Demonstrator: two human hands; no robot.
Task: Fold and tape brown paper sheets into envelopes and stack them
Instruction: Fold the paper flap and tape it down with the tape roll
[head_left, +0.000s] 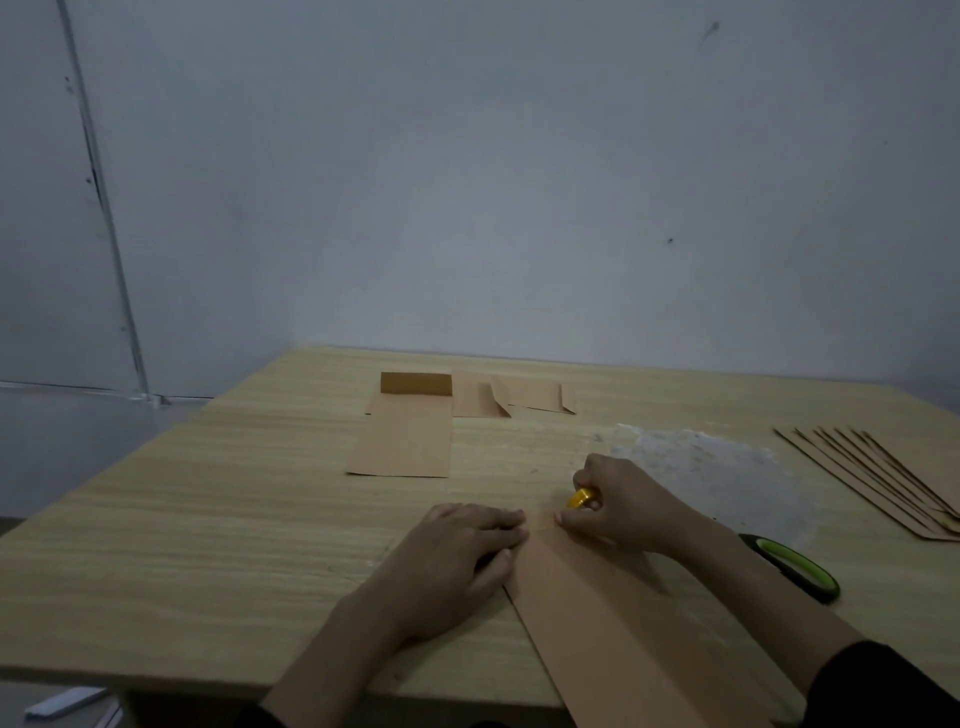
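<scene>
**Wooden table, tape going onto the fold**

Pale wooden table against a grey wall: that is where we work. Our left hand lies flat, fingers straight and together, pressing the far left edge of the sheet. The sheet is folded lengthwise and runs from the hands back toward us on the right. Our right hand is curled round the yellow tape, with a fingertip down at the sheet's far end, just beside the left fingertips.

We judge the step to be taping the seam at that end; whether a strip is already stuck we cannot tell. The next move calls for the left hand to hold the fold steady while the right draws tape along the overlap, and then for a cut.

Scissors lie just beside the right forearm. Farther out, an envelope with its flap standing lies at the table's far middle, with more folded paper beside it. A fanned pile of brown paper sits at the right edge; whether it is folded we cannot tell.
</scene>
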